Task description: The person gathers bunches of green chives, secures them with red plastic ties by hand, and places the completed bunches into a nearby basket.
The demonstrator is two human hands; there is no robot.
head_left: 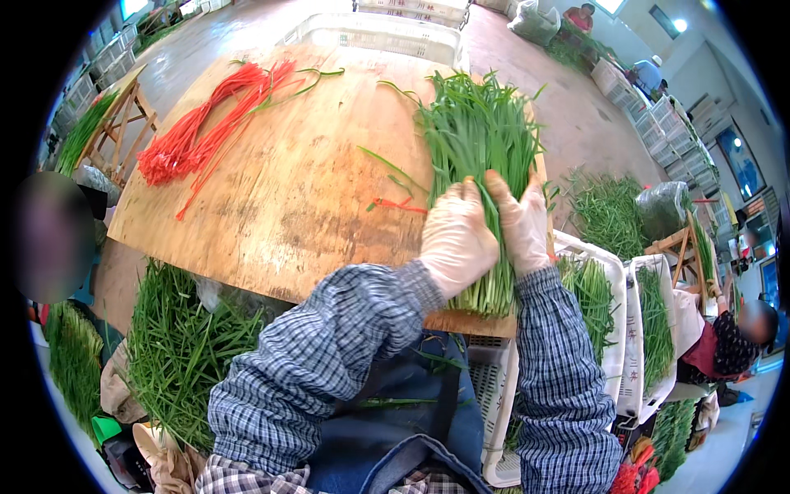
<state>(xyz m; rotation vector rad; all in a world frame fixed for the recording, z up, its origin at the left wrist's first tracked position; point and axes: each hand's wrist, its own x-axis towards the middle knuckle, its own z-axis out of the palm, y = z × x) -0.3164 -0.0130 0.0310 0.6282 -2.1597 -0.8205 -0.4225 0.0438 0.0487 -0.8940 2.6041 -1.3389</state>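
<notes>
A thick bundle of long, flat green Chinese chives lies along the right side of the wooden board, its leafy ends away from me and its pale cut stalks toward me. My left hand, in a whitish glove, is closed on the stalks from the left. My right hand, gloved the same way, grips the bundle's right side with its thumb on top; its other fingers are mostly hidden. A short red strip lies beside my left hand, partly covered, with a few loose green leaves near it.
A pile of red plastic strips rests on the board at the left. White crates of greens stand to the right, another crate beyond the board. Heaped greens lie at lower left. Other people work around the room.
</notes>
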